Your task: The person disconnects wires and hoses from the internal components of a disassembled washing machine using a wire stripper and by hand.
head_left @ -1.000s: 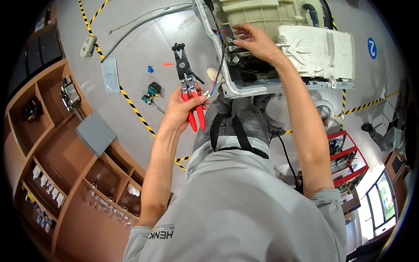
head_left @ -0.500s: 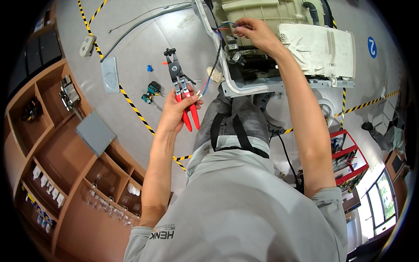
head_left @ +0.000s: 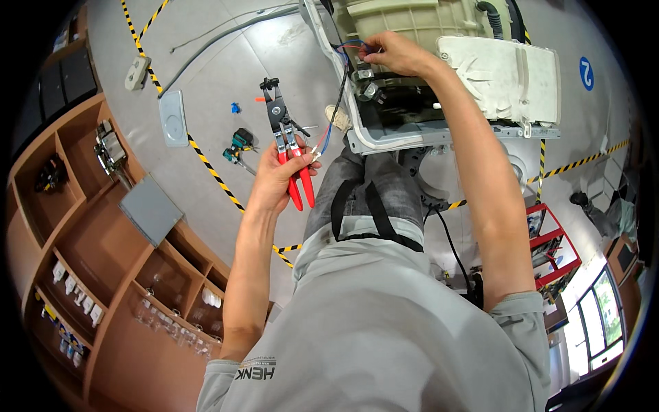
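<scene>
At the opened machine [head_left: 405, 17], the left hand [head_left: 276, 175] grips red-handled pliers [head_left: 277, 113] and a white connector [head_left: 315, 154] (loose, it seems), while the right hand [head_left: 397, 53] pinches wires [head_left: 352, 47] apparently not yet free.

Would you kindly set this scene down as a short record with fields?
Left hand: holds red-handled hose-clamp pliers and a small white connector
Right hand: pinches red and blue wires
Appliance: opened, cream plastic housing exposed
Floor: teal-and-black cordless driver, black-and-yellow striped tape
Left side: brown shelving unit
</scene>
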